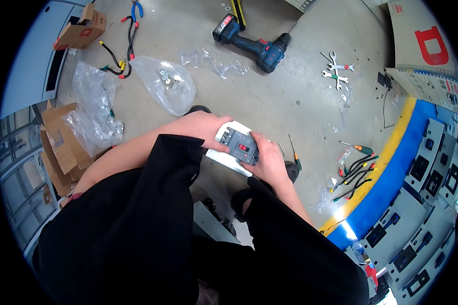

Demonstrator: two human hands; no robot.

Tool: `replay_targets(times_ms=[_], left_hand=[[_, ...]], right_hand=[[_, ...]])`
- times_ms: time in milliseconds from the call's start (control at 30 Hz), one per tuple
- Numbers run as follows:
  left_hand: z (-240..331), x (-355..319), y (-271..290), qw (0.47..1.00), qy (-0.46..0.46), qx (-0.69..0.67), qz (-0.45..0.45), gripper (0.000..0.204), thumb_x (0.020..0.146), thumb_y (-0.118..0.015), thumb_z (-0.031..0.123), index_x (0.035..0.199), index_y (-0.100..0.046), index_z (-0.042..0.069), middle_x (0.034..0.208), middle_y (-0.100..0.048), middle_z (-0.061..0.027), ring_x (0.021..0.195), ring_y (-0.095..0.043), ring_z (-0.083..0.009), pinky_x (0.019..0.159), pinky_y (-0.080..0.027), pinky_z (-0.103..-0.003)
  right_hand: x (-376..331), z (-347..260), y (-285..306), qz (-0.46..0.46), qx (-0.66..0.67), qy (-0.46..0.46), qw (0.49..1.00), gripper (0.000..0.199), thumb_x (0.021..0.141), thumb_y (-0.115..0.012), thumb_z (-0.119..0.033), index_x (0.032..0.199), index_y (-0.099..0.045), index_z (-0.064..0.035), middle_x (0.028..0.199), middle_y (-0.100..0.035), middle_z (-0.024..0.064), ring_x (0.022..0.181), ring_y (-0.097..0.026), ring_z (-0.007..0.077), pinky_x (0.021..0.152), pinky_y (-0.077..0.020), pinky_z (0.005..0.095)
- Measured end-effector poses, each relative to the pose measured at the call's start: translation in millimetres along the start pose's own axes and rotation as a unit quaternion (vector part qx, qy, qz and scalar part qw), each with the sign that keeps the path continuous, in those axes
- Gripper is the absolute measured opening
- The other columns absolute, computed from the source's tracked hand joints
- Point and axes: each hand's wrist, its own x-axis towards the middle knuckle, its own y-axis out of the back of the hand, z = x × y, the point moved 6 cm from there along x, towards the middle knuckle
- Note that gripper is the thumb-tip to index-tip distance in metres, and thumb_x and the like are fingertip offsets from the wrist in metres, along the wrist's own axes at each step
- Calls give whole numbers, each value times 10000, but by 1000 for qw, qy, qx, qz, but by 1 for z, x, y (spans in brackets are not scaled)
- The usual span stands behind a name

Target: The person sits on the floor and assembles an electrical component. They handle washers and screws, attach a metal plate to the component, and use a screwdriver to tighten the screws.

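Breaker: a grey, block-shaped plastic circuit breaker with a red switch (242, 146) lies face up on a flat, silvery-white metal plate (229, 162), in front of the person's body, between both hands.
Left hand: the left hand (208, 129) is curled around the left end of the plate, thumb along the upper edge and fingers against the breaker (what lies beneath is hidden).
Right hand: the right hand (269, 158) is closed over the breaker's right end, fingers bent along its side.
Beside the right hand: a slim screwdriver with an orange-and-green handle (296, 161) on the grey floor (285, 109).
Beyond the hands: a dark blue and black cordless drill (267, 52), and a clear plastic bag holding small metal pieces (167, 92).
Far right: crossed steel open-ended wrenches (337, 77); nearer, black cables with coloured ends (359, 172).
Far left: an open brown cardboard box (68, 140).
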Motion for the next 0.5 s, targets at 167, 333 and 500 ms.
replay_targets(times_ms=[167,333,500], left_hand=[[-67,14,-40,941,165,-297,-2,513,1015,-598,382,1198,-628,-96,735,-623,-59,660,-594,-178,641,-501,-326],[-59,19,-62,890,231,-377,-111,427,993,-581,390,843,-612,-8,598,-377,53,487,-321,-84,434,-299,-307],[-47,15,-58,834,274,-455,-149,402,998,-554,413,733,-530,112,601,-308,59,496,-265,-80,447,-226,-312]], right_hand=[[-8,8,-9,-39,45,-60,996,804,661,-930,-188,1371,-573,-67,1205,-684,151,1114,-625,379,1003,-501,438],[-18,9,-8,-52,66,-90,992,800,654,-932,-181,1368,-585,-90,1211,-687,140,1142,-615,369,1006,-501,441],[-23,10,-3,-24,72,-83,994,779,658,-926,-182,1350,-580,-90,1168,-697,145,1094,-643,371,971,-503,445]])
